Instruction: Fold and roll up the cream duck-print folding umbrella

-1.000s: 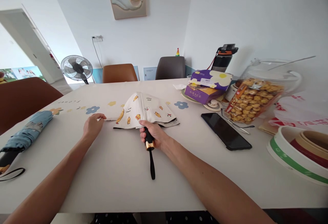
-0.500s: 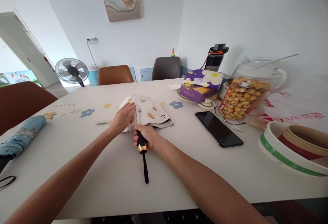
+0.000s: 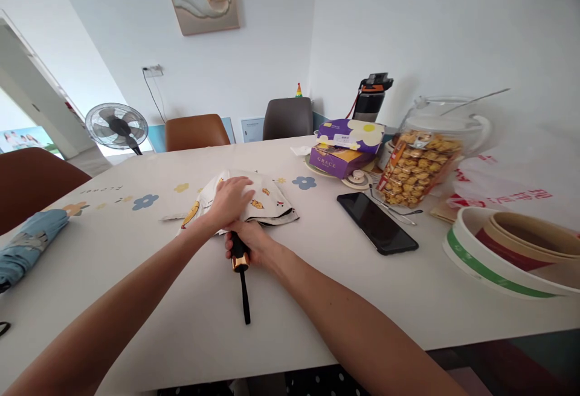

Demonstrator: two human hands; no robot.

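A cream umbrella (image 3: 267,199) with small yellow and red prints lies loosely folded on the white table, its canopy pointing away from me. My right hand (image 3: 249,240) is wrapped round its black handle, just above the gold ring, and a black strap hangs toward me. On top of the canopy my left hand (image 3: 232,201) lies flat, fingers stretched out and pressing on the fabric. The tips of the canopy folds under that hand are hidden.
A blue folded umbrella (image 3: 34,245) lies at the left. To the right are a black phone (image 3: 377,222), glasses (image 3: 394,207), purple boxes (image 3: 338,160), a jug (image 3: 419,160) with a snack bag inside, paper bowls (image 3: 480,263) and a dark bottle (image 3: 369,103).
My left hand has slid rightward over the canopy, and a fold with a yellow print now shows left of it. The right hand keeps its hold on the handle. The view has shifted slightly.
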